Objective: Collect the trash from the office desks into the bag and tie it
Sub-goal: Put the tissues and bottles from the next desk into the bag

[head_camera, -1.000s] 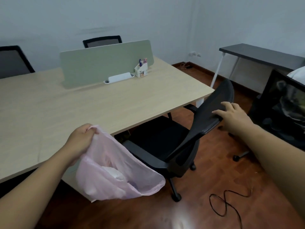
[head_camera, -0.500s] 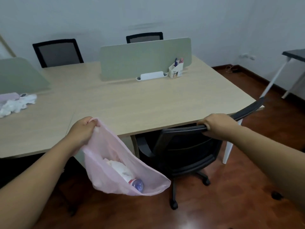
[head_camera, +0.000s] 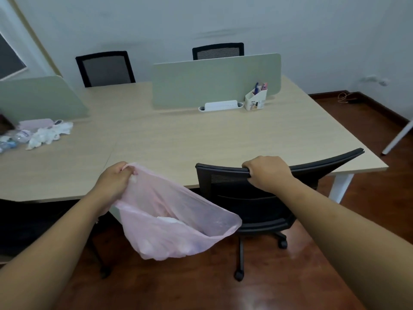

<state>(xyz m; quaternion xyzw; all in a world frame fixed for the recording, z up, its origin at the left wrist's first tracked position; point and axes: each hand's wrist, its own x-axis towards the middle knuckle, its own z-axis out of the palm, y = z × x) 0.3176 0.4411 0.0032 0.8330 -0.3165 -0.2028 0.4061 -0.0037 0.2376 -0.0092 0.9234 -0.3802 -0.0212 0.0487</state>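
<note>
A thin pink plastic bag [head_camera: 174, 218] hangs open below the desk's front edge, with white crumpled trash visible inside. My left hand [head_camera: 115, 182] is shut on its rim. My right hand [head_camera: 267, 172] grips the top of a black mesh office chair [head_camera: 250, 198] that faces the wooden desk [head_camera: 201, 139]. At the desk's far left lies a pile of trash: crumpled white tissues [head_camera: 50, 134], clear plastic bottles [head_camera: 13, 139] and a pink packet [head_camera: 35, 124].
Green divider panels [head_camera: 214, 80] stand on the desk, with a white pen holder [head_camera: 256, 100] and a white power strip [head_camera: 220, 105] in front. Two black chairs [head_camera: 105, 68] stand on the far side. Another black chair sits at the lower left. The floor is dark red wood.
The view has swung left, so the trash pile at the far left has come into sight. My right hand has turned the chair to face the desk. The bag stays in my left hand.
</note>
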